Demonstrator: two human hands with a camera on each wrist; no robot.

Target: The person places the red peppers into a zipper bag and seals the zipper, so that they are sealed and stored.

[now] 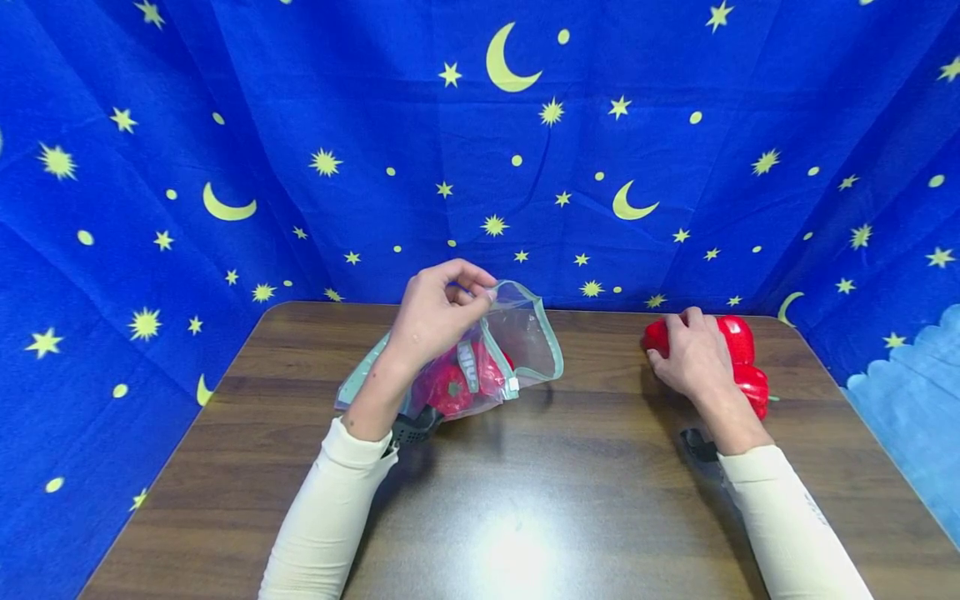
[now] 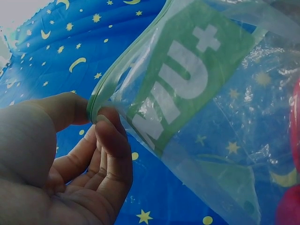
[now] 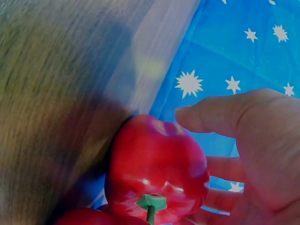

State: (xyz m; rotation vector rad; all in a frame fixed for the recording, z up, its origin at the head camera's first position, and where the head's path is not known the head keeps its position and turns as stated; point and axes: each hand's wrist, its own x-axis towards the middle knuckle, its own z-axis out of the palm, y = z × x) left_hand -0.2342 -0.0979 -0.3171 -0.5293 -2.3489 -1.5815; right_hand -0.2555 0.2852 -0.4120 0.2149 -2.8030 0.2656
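Behind the hands [image 1: 438,312], off-white sleeves [image 1: 322,517] end near black wrist pieces [image 1: 415,427], the left one perforated; dark lettering [image 1: 815,508] marks the right sleeve [image 1: 787,525].

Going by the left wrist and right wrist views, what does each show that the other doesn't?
Only the left wrist view: the left grip pinching the edge of a clear bag with a green "NIU+" panel. Only the right wrist view: the right grip, its fingers partly behind a red pepper with a green stem, and the wooden table. Both: blue cloth patterned with stars, and red surfaces, cropped at the right edge in the left wrist view.
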